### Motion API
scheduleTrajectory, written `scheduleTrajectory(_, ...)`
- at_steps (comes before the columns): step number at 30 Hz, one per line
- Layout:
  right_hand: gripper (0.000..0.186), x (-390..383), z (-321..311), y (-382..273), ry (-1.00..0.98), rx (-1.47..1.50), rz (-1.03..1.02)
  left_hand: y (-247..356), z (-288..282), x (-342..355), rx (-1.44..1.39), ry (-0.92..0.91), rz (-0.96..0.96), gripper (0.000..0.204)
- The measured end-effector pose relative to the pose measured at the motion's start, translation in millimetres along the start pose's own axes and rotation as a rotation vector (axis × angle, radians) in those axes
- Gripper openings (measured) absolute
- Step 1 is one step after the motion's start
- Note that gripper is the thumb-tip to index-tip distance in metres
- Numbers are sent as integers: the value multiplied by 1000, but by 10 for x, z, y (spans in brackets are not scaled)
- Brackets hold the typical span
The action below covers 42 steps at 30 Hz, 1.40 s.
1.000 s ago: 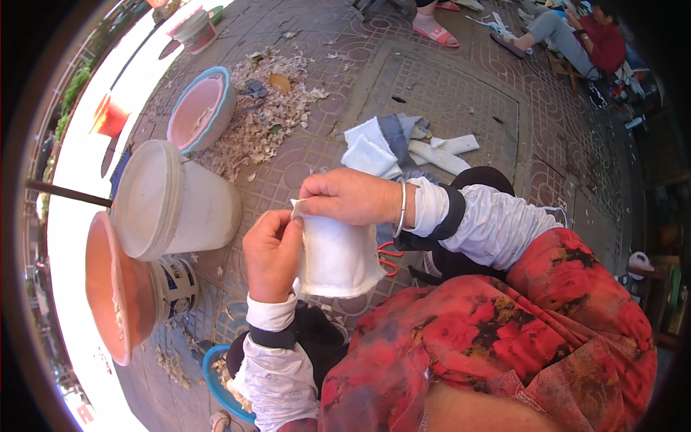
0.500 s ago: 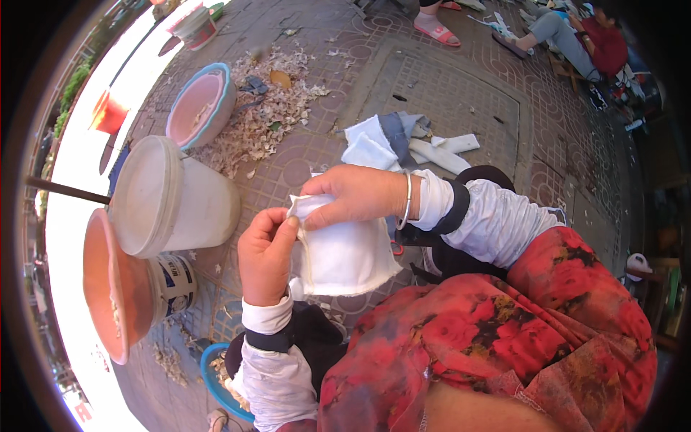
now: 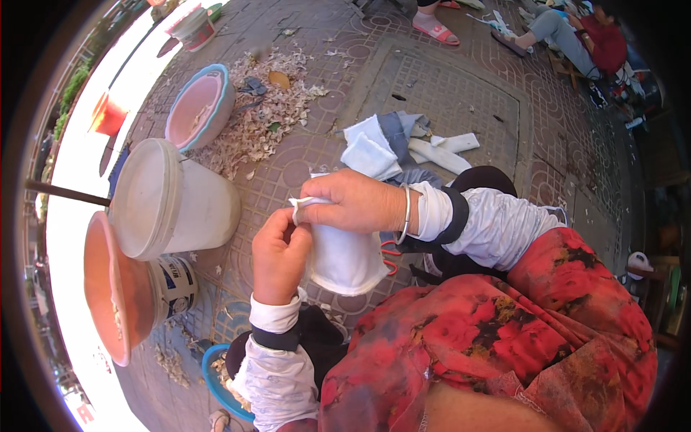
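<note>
Cloth [image 3: 347, 261], white, is gripped near its upper-left corner by the left hand [image 3: 281, 258] and the right hand [image 3: 356, 204], fingers pinched closed; its lower edge is held by neither. Open paving [image 3: 277, 171] is seen between the hands and a lidded bucket [image 3: 209, 205].

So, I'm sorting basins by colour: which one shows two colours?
The wavy-edged basin beside the scrap heap: pink inside, edged in light blue. The orange basin and blue basin each show one colour.
</note>
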State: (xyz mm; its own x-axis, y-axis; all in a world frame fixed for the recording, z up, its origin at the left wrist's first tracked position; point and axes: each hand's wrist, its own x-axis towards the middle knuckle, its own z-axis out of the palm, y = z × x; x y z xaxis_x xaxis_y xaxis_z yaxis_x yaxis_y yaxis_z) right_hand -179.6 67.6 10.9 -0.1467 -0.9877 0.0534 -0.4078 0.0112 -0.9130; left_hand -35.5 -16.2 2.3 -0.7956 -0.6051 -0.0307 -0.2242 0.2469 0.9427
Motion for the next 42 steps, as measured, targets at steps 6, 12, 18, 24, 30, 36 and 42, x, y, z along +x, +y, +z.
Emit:
scheduleTrajectory(6, 28, 56, 72, 164, 85, 37, -51, -27, -18, -34, -391, -7, -153, 14)
scheduleTrajectory(12, 30, -8, 159, 108, 147, 91, -98, 11, 192, -71, -392, 91, -58, 17)
scheduleTrajectory(18, 26, -16, 146, 122, 237, 158, -94, 325, 172, -83, -109, 47, -26, 26)
scheduleTrajectory(24, 24, 22, 227, 177, 283, 43, -213, -46, 114, -15, 119, 80, 115, 21)
scheduleTrajectory(30, 25, -44, 163, 125, 328, 119, -212, -238, 144, 75, 400, 164, 157, 24)
scheduleTrajectory(36, 25, -104, 141, 83, 346, 143, -158, 77, 238, -86, 651, 225, 184, 27)
scheduleTrajectory(42, 30, 44, -5, 77, 259, 204, 70, -62, 94, 47, 156, 274, 118, 18)
